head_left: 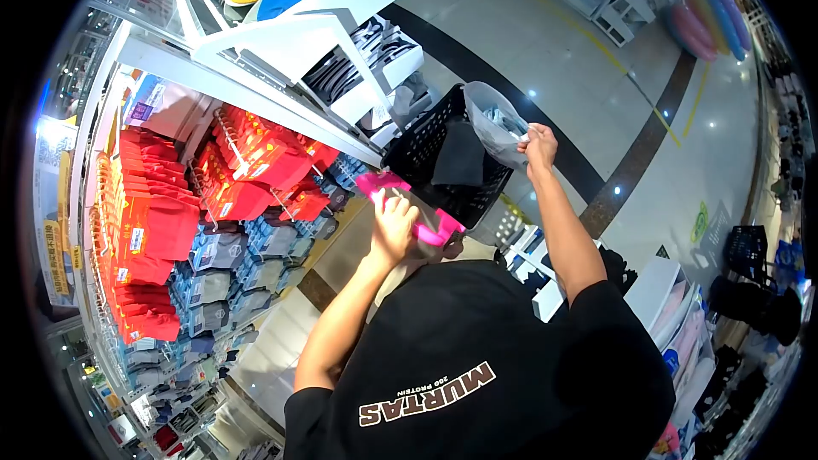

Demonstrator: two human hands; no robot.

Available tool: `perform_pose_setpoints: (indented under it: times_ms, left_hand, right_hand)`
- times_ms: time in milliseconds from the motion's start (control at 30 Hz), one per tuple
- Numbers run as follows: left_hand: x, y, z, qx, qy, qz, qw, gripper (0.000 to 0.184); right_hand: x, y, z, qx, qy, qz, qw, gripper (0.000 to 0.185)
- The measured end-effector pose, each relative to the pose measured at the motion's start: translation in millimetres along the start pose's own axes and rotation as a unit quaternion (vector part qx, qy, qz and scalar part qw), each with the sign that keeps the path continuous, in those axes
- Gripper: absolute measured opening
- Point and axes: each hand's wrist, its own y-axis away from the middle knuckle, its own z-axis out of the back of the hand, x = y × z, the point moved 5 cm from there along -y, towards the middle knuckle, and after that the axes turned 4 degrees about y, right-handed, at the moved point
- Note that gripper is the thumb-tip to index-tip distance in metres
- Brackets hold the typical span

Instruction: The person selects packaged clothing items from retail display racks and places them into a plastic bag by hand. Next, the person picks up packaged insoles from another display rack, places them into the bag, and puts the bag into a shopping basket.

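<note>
My right hand (538,149) grips the edge of a translucent plastic bag (496,119), and something pale blue shows inside it. The bag is at the far right side of a black shopping basket (469,192), partly over its rim. Dark grey cloth (460,156) lies in the basket. Closer to my body, my left hand (394,226) has its fingers curled on a bright pink and grey item (433,234). My hand covers its middle, so I cannot make out its kind.
Red packages (158,204) and blue-grey sock packs (213,247) hang on hooks at left. Above them, a white display stand (315,34) holds yellow and blue goods. White shelves (652,290) stand at right. A tiled floor (511,25) stretches ahead. Another dark basket (746,251) sits far right.
</note>
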Motion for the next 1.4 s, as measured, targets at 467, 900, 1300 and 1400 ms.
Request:
perform_pose_setpoints:
  times_ms: [467,900,1300,1400]
  left_hand:
    - [-6.5,16.7,-1.6,-0.010,0.038,0.033,0.999,0.013]
    - [-1.8,14.9,-1.6,0.110,0.025,0.063,0.992,0.026]
    - [30.5,47.7,-9.7,0.193,-0.001,0.089,0.977,0.025]
    - [34.2,49.1,-7.3,0.206,-0.007,0.092,0.974,0.024]
  right_hand:
    - [-41.3,28.4,-79.5,0.106,-0.039,-0.048,0.992,0.013]
    - [-287.1,20.2,-114.2,0.121,0.196,-0.110,0.967,0.012]
    - [-430.0,-67.7,-117.8,0.446,0.634,-0.075,0.628,0.037]
    - [-446.9,-130.7,-135.1,0.347,0.589,-0.014,0.730,0.039]
